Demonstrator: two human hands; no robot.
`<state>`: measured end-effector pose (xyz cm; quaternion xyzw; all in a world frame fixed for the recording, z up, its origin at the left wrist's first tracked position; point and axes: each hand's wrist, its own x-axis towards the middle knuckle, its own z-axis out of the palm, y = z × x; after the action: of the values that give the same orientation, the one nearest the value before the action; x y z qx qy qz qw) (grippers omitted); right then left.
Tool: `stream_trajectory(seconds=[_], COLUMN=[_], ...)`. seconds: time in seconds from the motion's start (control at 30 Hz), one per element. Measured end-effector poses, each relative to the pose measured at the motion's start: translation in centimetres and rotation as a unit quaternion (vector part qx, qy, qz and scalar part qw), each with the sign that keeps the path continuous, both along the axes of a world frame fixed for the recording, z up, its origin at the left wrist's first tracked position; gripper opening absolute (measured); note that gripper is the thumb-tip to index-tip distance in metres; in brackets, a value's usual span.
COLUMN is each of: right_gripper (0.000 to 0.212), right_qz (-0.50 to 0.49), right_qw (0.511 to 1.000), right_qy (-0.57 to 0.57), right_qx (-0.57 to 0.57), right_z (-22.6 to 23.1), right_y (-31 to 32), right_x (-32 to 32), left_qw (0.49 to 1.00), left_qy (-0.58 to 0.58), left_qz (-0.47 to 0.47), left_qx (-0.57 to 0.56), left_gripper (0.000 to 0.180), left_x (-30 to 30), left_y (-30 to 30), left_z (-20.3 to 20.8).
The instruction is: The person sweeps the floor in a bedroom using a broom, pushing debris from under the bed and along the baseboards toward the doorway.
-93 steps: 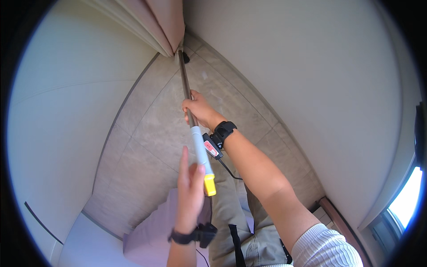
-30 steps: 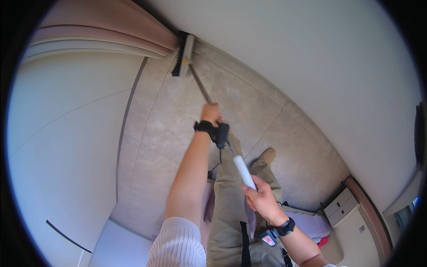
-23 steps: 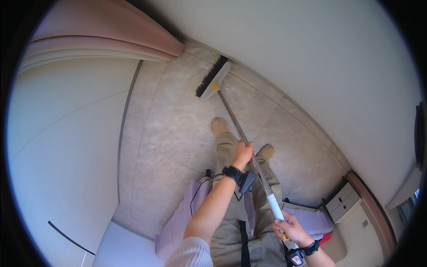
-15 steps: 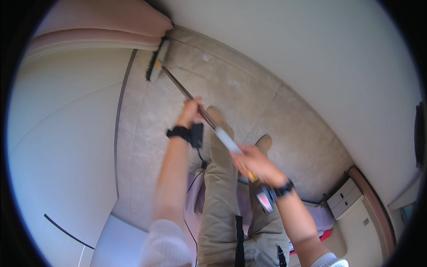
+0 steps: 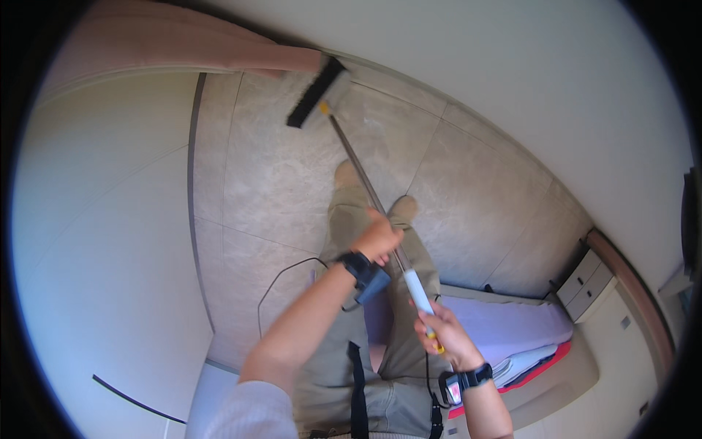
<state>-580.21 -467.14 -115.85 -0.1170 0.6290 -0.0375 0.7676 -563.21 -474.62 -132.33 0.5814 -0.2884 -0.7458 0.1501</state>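
Observation:
A long-handled floor brush [image 5: 353,155] slants across the view, its black-bristled head [image 5: 316,91] at the far end by the curtain's hem. My left hand [image 5: 379,236] is closed around the metal pole about midway along. Lower down, my right hand [image 5: 443,331] grips the handle's end, just below the white grip sleeve [image 5: 417,289]. Yellow fittings show where the pole meets the head and at the handle's end. Both wrists wear black straps with small devices.
A pink curtain [image 5: 183,36] hangs at the far left beside a white cabinet [image 5: 110,219]. Grey tiles [image 5: 270,168] cover the floor under my shoes. On the right stand a bed [image 5: 504,322] with folded cloths and a small drawer unit [image 5: 587,285]. A thin cable loops near my left leg.
The brush head has moved right, away from the cabinet, and turned its bristles into view. Both hands have come closer to my body, and the pole stands steeper.

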Motion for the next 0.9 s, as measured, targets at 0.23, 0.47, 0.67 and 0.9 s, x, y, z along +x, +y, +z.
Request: stream_trajectory(seconds=[0.23,0.47,0.67,0.9], right_gripper=[0.037,0.021,0.023,0.02], right_qz=[0.031,0.102,0.037,0.104], right_qw=[0.998,0.991,0.998,0.99], right_qy=[0.001,-0.024,0.044,0.024], right_qx=[0.054,-0.086,0.035,0.091], right_z=[5.4,-5.5,-2.1,3.9], right_y=[1.3,-3.7,1.6,0.6], right_x=[-2.8,5.3,-0.3,-4.5], left_qw=[0.975,0.984,0.998,0.999], left_qy=[0.065,0.057,0.032,-0.024], left_qz=[0.211,0.162,-0.042,0.01], left_qx=[-0.024,-0.041,-0.017,-0.021], left_gripper=[0.084,0.062,0.08,0.078], left_x=[-5.8,5.3,-4.0,-6.6], left_y=[5.1,-2.0,2.6,4.9], left_z=[3.4,-8.6,-7.7,1.4])
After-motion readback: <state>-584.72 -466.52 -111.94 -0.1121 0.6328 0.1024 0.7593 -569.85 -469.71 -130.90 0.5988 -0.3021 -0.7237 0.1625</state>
